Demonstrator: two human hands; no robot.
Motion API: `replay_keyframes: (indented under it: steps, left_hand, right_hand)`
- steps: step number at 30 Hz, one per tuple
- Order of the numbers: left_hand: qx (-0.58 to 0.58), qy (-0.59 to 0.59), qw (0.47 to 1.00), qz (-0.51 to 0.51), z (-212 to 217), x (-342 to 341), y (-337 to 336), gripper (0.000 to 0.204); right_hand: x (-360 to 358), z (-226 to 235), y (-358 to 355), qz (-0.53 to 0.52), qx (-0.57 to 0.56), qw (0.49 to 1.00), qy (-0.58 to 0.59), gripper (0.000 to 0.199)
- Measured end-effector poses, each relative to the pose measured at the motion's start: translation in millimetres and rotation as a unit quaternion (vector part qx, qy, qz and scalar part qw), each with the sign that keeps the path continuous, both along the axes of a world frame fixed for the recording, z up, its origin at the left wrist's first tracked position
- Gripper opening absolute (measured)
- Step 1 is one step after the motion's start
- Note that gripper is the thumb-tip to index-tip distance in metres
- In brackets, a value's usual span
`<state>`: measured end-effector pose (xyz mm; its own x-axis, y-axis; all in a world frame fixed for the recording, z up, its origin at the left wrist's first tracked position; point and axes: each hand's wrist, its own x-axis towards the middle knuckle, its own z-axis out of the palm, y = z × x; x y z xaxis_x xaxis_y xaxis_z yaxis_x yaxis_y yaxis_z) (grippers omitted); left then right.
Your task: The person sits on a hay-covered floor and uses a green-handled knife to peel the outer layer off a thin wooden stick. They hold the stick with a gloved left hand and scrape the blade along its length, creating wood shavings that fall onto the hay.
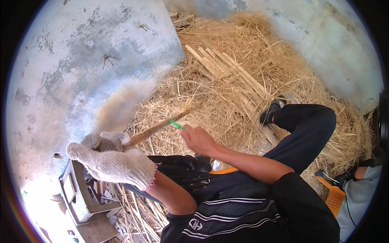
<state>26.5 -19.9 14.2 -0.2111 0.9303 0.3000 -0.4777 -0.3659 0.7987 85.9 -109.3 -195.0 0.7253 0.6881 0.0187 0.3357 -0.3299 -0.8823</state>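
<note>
Head view, looking down: a long brown strip (pixel 152 130) is being held out by the gloved left hand (pixel 111 152), which is closed around its near end. The strip is slanting up and right, over a floor being covered by pale straw-like shavings (pixel 279 48). A slim green tool (pixel 176 124) is being gripped in the bare right hand (pixel 200 139), its fingers curled shut; the tool's tip is appearing to meet the strip, though whether a blade is being hidden cannot be told. Should the tool be sharp, a skid along the strip could be carrying it toward the glove. The strip could be twisted loose if the knitted grip is slackening. Footing could be lost on the loose pile of slats (pixel 227 67) being crowded by the shoe (pixel 269 113).
</note>
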Motion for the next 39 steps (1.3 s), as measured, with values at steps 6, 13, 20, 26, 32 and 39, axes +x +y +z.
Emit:
replay_keyframes:
  steps: [6, 13, 20, 26, 32, 39]
  left_hand:
    - [0.009, 0.014, 1.000, -0.012, 0, 2, -11, 0.044]
    - [-0.017, -0.014, 1.000, -0.002, 5, 6, -14, 0.047]
    - [0.007, 0.004, 0.999, -0.033, 8, 6, -29, 0.044]
    - [0.001, -0.008, 0.999, -0.050, 6, 11, -30, 0.045]
    - [0.008, -0.005, 0.996, -0.084, 2, 7, -27, 0.045]
    - [0.013, -0.034, 0.994, -0.100, 2, -3, -6, 0.045]
  right_hand:
    - [15, -76, -15, -0.113, -0.104, 0.978, -0.139, 0.036]
    - [-14, 7, 0, 0.026, 0.037, 0.995, -0.083, 0.035]
    - [39, -86, -9, -0.108, -0.141, 0.981, -0.079, 0.037]
    - [-22, 38, -1, -0.015, 0.089, 0.995, 0.034, 0.036]
    - [-36, 38, -8, 0.008, 0.185, 0.979, -0.082, 0.027]
    - [-54, 74, -14, 0.054, 0.185, 0.981, -0.027, 0.029]
